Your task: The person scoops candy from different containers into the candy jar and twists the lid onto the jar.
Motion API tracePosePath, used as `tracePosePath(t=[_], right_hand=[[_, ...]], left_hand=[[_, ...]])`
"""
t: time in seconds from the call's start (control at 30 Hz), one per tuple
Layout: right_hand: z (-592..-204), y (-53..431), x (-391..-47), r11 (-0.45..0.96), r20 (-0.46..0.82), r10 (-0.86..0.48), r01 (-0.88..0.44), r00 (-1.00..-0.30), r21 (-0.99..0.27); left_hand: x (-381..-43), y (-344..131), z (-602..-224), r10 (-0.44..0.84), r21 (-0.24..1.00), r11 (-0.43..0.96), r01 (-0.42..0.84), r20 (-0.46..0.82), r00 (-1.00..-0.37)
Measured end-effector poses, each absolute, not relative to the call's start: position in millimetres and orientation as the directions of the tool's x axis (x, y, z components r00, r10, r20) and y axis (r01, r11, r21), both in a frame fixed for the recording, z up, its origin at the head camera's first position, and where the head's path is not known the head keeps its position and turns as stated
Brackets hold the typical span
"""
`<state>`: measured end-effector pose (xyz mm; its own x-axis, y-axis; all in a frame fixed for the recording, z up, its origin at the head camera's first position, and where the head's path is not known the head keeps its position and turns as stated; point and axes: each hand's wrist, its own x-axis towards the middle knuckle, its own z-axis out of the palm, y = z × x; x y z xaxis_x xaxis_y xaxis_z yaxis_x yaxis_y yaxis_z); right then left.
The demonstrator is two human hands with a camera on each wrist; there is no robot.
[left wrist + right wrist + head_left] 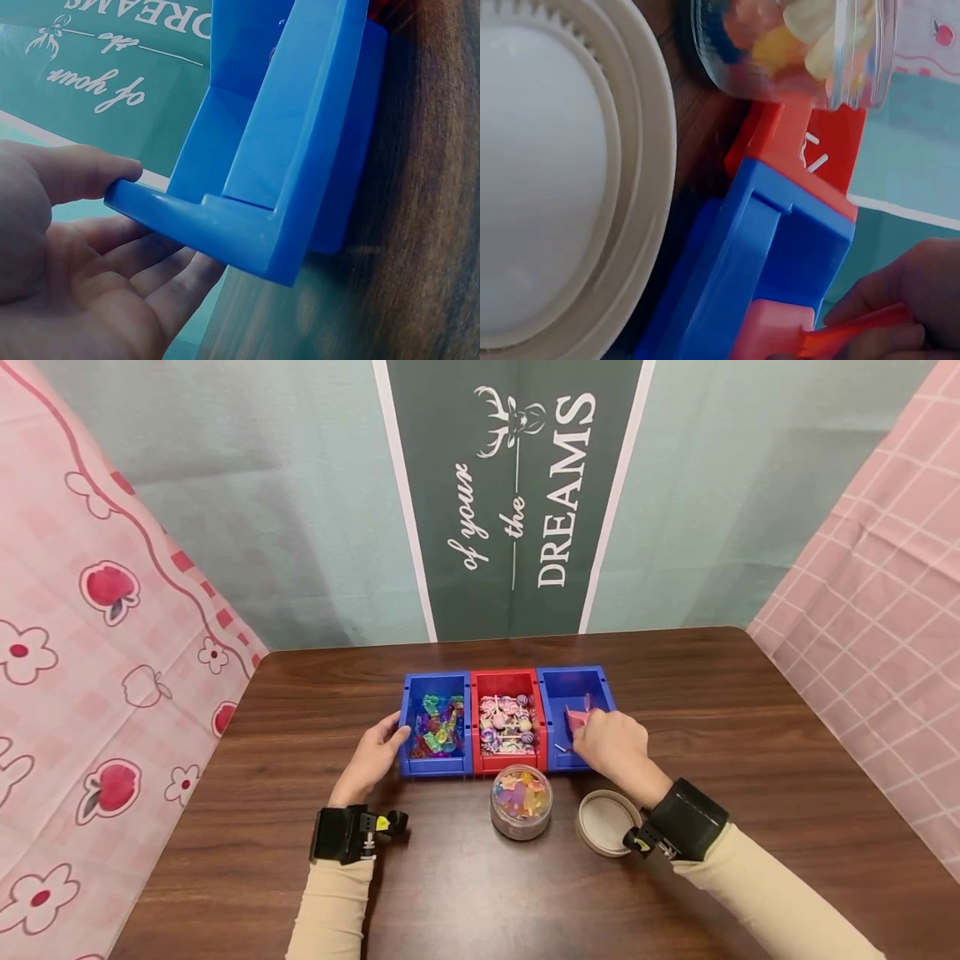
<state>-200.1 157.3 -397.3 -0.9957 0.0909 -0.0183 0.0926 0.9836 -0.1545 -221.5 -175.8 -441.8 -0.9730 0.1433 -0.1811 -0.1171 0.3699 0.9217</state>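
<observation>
Three joined bins stand in a row: a left blue bin (437, 767) with colourful translucent pieces, a red bin (509, 763) with small lollipop-shaped pieces, and a right blue bin (573, 681). My left hand (373, 753) grips the outer side wall of the left blue bin, thumb (112, 171) at the rim and fingers outside. Over the right blue bin, my right hand (613, 742) holds a small pink scoop (576, 720). In the right wrist view the scoop's flat pink part (776, 326) lies inside that bin, its handle between my fingers. A few small pieces lie on the bin's floor.
An uncovered clear jar (521, 810) of colourful pieces stands just in front of the red bin. Right of it lies a round cream lid (609, 822), below my right wrist. The brown wooden table (465, 893) ends at a curtain (315, 510) behind the bins.
</observation>
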Motion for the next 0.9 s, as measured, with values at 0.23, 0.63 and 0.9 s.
tracePosePath(t=[0.23, 0.63, 0.9], right_hand=[[-399.0, 160.6, -202.9, 0.984, 0.000, 0.057, 0.056, -0.998, -0.168], [-407.4, 170.6, -199.1, 0.974, 0.092, 0.051, 0.030, -0.994, -0.223], [-395.8, 169.0, -201.3, 0.978, 0.007, 0.075, 0.072, -0.997, -0.194]], left_hand=[[-221.9, -175.7, -442.8, 0.146, 0.921, 0.370, -0.123, -0.188, -0.971], [-220.4, -176.0, -439.0, 0.144, 0.918, 0.377, -0.119, -0.185, -0.972], [-221.4, -175.9, -439.9, 0.142, 0.917, 0.378, -0.126, -0.192, -0.971]])
